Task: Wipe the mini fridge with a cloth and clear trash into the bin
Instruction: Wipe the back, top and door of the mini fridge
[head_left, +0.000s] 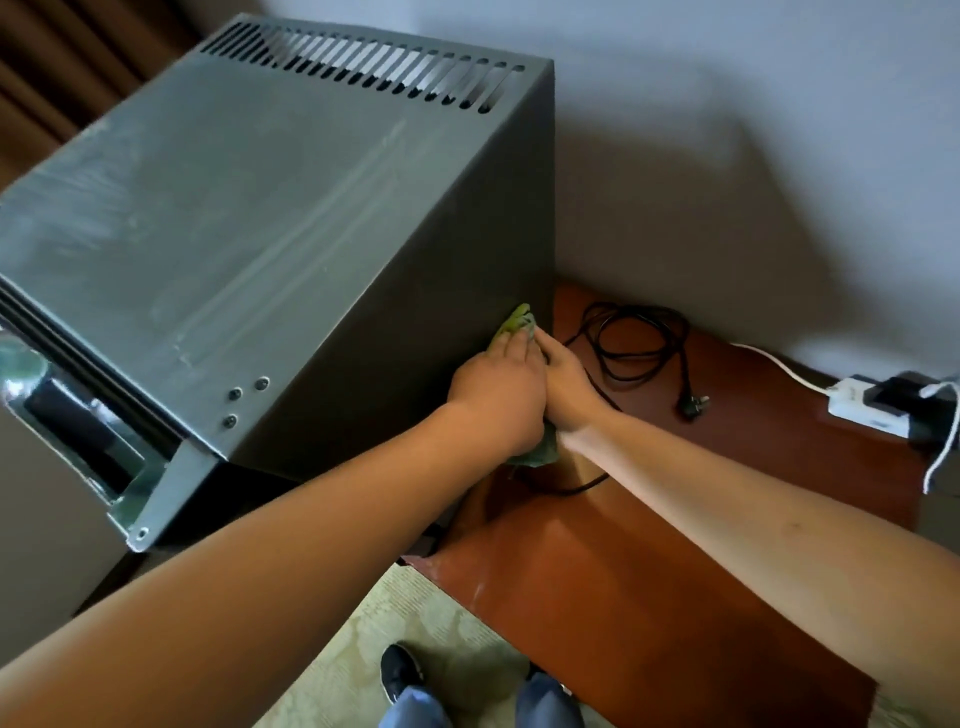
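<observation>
The grey mini fridge (270, 218) fills the left and middle of the head view, its dusty top streaked with wipe marks and slotted vents along the back. A green cloth (514, 325) lies flat against the fridge's right side wall, low down near its rear corner. My left hand (498, 395) presses on the cloth with its fingers laid over it. My right hand (566, 382) sits right beside it, also touching the cloth; its fingers are partly hidden behind the left hand. A fold of cloth hangs below the hands.
The fridge stands on a reddish-brown wooden surface (649, 597). A coiled black power cord (636, 332) with its plug lies behind the hands. A white power strip (862, 402) with a white cable sits at the right by the wall. Pale carpet and my shoes show below.
</observation>
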